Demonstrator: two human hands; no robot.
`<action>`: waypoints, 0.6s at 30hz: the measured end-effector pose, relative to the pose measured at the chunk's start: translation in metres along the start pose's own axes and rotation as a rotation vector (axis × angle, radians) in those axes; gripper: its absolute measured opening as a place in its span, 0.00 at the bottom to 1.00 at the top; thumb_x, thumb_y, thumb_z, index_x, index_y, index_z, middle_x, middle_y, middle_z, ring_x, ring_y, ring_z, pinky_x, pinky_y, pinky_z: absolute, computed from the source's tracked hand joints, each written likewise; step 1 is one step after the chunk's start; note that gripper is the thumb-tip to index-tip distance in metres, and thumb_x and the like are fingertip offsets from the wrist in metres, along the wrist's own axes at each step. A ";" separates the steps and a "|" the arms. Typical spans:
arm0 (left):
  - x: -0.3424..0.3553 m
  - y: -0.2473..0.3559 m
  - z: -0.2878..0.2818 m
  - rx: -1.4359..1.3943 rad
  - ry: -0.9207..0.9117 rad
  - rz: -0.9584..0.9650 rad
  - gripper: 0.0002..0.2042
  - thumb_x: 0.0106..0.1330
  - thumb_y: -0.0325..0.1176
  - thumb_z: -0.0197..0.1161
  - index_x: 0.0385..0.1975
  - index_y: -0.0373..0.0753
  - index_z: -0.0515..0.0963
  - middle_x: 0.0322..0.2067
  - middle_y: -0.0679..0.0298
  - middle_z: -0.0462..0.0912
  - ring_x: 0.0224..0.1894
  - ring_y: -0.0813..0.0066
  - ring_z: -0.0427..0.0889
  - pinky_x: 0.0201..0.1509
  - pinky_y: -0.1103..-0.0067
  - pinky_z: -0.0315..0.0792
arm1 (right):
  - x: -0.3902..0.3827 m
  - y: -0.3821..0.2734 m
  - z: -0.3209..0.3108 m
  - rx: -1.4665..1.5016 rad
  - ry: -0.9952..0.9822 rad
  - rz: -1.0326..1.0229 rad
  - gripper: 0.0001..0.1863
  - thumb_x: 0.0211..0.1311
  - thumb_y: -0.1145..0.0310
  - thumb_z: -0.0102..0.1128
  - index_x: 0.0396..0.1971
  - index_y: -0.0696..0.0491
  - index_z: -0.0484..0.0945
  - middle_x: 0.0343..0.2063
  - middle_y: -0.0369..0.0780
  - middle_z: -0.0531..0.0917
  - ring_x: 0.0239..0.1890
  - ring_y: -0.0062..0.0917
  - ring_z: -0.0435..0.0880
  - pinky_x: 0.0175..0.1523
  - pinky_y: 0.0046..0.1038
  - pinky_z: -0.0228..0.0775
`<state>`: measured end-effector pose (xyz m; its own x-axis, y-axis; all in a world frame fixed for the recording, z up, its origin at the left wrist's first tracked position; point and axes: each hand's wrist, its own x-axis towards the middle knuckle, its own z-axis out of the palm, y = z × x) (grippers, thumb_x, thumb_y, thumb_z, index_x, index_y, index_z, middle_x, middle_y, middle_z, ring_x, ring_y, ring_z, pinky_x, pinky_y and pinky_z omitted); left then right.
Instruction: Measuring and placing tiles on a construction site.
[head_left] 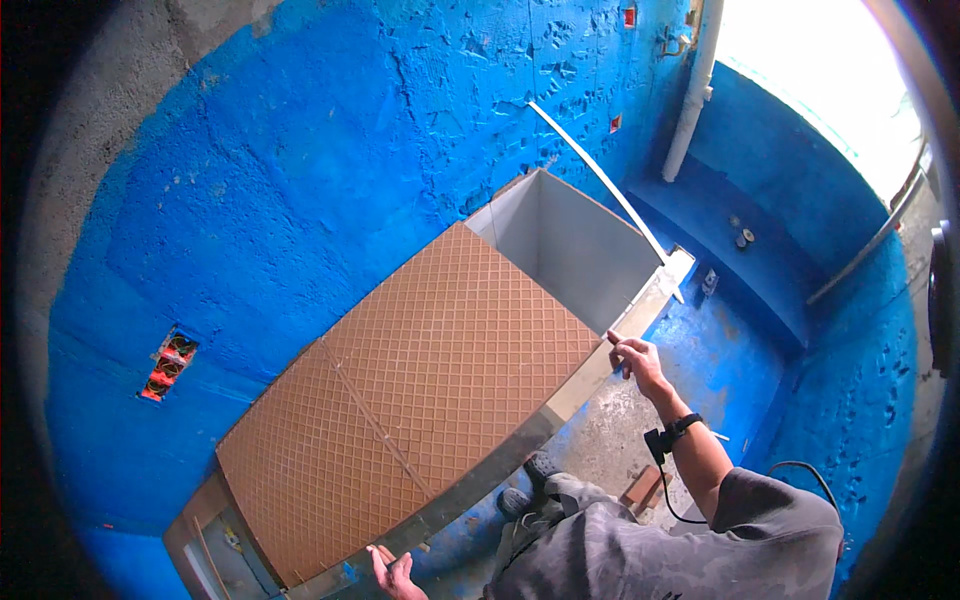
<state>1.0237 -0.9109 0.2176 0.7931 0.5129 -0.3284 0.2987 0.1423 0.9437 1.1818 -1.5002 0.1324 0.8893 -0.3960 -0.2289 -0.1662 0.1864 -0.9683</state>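
Observation:
A large brown grid-patterned panel, apparently two pieces with a seam, covers much of a long grey box-like structure, leaving a pale open compartment at its upper right. My right hand grips the panel's right corner, fingers closed at its edge, with a black band on the wrist. My left hand is at the panel's lower edge at bottom centre, fingers apart and partly extended; whether they touch the edge is unclear. A long white strip leans across the open compartment's far end.
Blue walls surround me, with red electrical boxes and white pipes. A blue step runs along the right beside a bright opening. Brown offcuts lie on the stained floor near my feet.

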 end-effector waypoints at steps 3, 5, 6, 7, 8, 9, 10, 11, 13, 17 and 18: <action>-0.005 0.014 0.009 -0.007 -0.033 -0.034 0.38 0.66 0.28 0.57 0.76 0.28 0.50 0.77 0.44 0.45 0.79 0.51 0.48 0.72 0.65 0.65 | 0.001 0.003 0.001 -0.009 0.017 0.000 0.12 0.66 0.68 0.59 0.30 0.61 0.83 0.57 0.49 0.83 0.16 0.16 0.76 0.21 0.19 0.68; 0.001 -0.004 -0.006 -0.022 -0.012 -0.023 0.38 0.66 0.28 0.57 0.76 0.27 0.49 0.77 0.43 0.45 0.80 0.51 0.47 0.73 0.66 0.65 | 0.001 0.001 0.008 -0.028 0.027 -0.003 0.12 0.66 0.67 0.59 0.30 0.61 0.83 0.55 0.49 0.84 0.18 0.15 0.76 0.22 0.18 0.68; 0.015 -0.034 -0.024 -0.021 0.013 0.017 0.39 0.61 0.23 0.57 0.76 0.32 0.53 0.77 0.50 0.50 0.78 0.57 0.53 0.67 0.70 0.68 | 0.000 -0.003 0.011 -0.050 0.023 0.010 0.12 0.65 0.67 0.59 0.30 0.61 0.83 0.56 0.49 0.83 0.18 0.15 0.76 0.22 0.18 0.68; 0.024 -0.055 -0.036 -0.019 0.030 0.052 0.41 0.57 0.18 0.57 0.76 0.36 0.57 0.77 0.57 0.56 0.77 0.63 0.60 0.61 0.74 0.72 | 0.000 -0.004 0.009 -0.049 0.016 -0.008 0.12 0.65 0.67 0.59 0.30 0.61 0.83 0.56 0.49 0.83 0.18 0.14 0.76 0.23 0.18 0.68; 0.023 -0.053 -0.034 -0.015 0.052 0.053 0.41 0.57 0.18 0.57 0.76 0.36 0.57 0.77 0.57 0.56 0.77 0.63 0.60 0.61 0.74 0.72 | 0.000 -0.006 0.010 -0.048 0.029 -0.027 0.11 0.65 0.67 0.59 0.29 0.60 0.83 0.56 0.49 0.84 0.18 0.14 0.75 0.23 0.18 0.68; 0.024 -0.053 -0.029 -0.053 0.049 0.053 0.39 0.57 0.18 0.58 0.75 0.34 0.58 0.76 0.56 0.57 0.76 0.62 0.60 0.58 0.76 0.74 | -0.003 -0.008 0.010 -0.050 0.041 -0.030 0.11 0.65 0.67 0.59 0.30 0.60 0.83 0.56 0.49 0.84 0.18 0.15 0.75 0.23 0.18 0.68; 0.026 -0.049 -0.021 -0.092 0.036 0.053 0.38 0.58 0.18 0.59 0.73 0.31 0.60 0.76 0.56 0.58 0.76 0.61 0.61 0.55 0.78 0.77 | -0.006 -0.011 0.007 -0.054 0.064 -0.037 0.11 0.65 0.67 0.59 0.30 0.60 0.83 0.56 0.50 0.84 0.17 0.15 0.75 0.23 0.18 0.68; 0.027 -0.048 -0.019 -0.094 0.002 0.055 0.39 0.58 0.18 0.60 0.74 0.32 0.58 0.75 0.54 0.59 0.76 0.60 0.61 0.55 0.76 0.78 | -0.005 -0.011 0.001 -0.046 0.043 -0.037 0.12 0.65 0.67 0.59 0.31 0.61 0.83 0.57 0.50 0.82 0.19 0.15 0.76 0.23 0.19 0.68; 0.033 -0.055 -0.026 -0.101 0.004 0.057 0.40 0.58 0.19 0.60 0.74 0.32 0.57 0.75 0.54 0.59 0.76 0.59 0.61 0.55 0.76 0.78 | -0.003 -0.008 -0.010 -0.050 0.033 -0.015 0.12 0.66 0.66 0.60 0.31 0.62 0.83 0.59 0.51 0.81 0.22 0.16 0.78 0.24 0.19 0.68; 0.029 -0.064 -0.036 -0.046 0.057 0.053 0.42 0.55 0.20 0.59 0.75 0.36 0.58 0.76 0.53 0.57 0.76 0.59 0.60 0.57 0.76 0.74 | 0.001 -0.004 0.008 -0.059 0.038 0.016 0.11 0.66 0.67 0.60 0.31 0.61 0.84 0.59 0.48 0.82 0.21 0.16 0.77 0.24 0.20 0.69; 0.025 -0.052 -0.031 -0.024 0.052 0.027 0.42 0.55 0.21 0.58 0.76 0.36 0.56 0.77 0.54 0.55 0.77 0.60 0.59 0.59 0.75 0.73 | 0.002 0.000 0.005 -0.054 0.038 0.026 0.11 0.66 0.67 0.60 0.31 0.61 0.84 0.59 0.48 0.82 0.21 0.16 0.77 0.23 0.20 0.69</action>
<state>1.0114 -0.8792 0.1612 0.7720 0.5600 -0.3007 0.2642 0.1477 0.9531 1.1856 -1.4962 0.1327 0.8678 -0.4253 -0.2568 -0.2128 0.1489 -0.9657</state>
